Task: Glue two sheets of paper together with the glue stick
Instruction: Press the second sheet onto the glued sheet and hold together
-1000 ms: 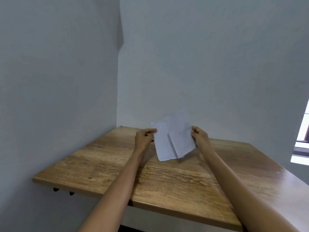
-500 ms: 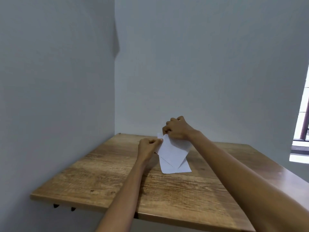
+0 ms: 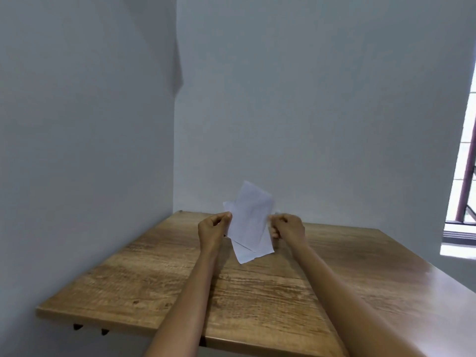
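Two white paper sheets (image 3: 249, 222) overlap and are held upright above the far part of the wooden table (image 3: 257, 292). My left hand (image 3: 212, 228) pinches their left edge with curled fingers. My right hand (image 3: 288, 228) pinches the right edge in the same way. The front sheet stands tilted, its top corner leaning to the right; the rear sheet shows below it and at the upper left. No glue stick is in view.
The table stands in a corner between two pale grey walls (image 3: 322, 112). A window (image 3: 463, 189) with a dark frame is at the right edge. Two dark brackets (image 3: 90, 328) show under the table's front left edge.
My right hand has come down from the top of the sheets to their right edge. The sheets have been lifted off the table and now stand upright between both hands.
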{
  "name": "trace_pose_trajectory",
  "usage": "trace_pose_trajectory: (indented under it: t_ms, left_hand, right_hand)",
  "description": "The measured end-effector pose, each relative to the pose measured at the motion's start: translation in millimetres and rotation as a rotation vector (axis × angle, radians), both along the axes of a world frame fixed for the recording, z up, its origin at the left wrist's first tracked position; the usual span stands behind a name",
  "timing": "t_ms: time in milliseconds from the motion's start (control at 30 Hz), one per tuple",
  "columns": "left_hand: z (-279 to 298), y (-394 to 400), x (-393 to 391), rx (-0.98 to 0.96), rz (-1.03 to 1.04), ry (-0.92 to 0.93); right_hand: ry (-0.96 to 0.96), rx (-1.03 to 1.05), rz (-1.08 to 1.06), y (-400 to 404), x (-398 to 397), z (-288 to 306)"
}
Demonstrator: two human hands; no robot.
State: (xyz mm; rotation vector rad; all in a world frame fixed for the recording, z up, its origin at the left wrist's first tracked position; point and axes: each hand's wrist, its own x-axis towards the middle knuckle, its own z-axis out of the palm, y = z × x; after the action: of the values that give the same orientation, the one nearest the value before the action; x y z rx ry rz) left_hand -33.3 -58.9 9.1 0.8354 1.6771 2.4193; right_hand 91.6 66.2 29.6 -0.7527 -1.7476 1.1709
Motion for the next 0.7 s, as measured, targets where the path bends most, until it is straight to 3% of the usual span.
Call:
trace_pose_trajectory:
  t_ms: [100,167,433,700]
  left_hand:
    - [0,1,1,-0.018,-0.003,0.024]
    - [0,1,0,-0.018,0.006,0.036]
    - [-2,5,-6,0.001,0.0,0.013]
    - [-5,5,-7,-0.027,0.0,0.013]
  right_hand:
    - [0.06,-0.276,0.181,3,-1,-22]
    - [0.089,-0.35,0.271,4,0,-23]
    - [0.243,-0.362,0.337,15,6,-15]
    - [0.245,-0.329,0.428,11,5,-18]
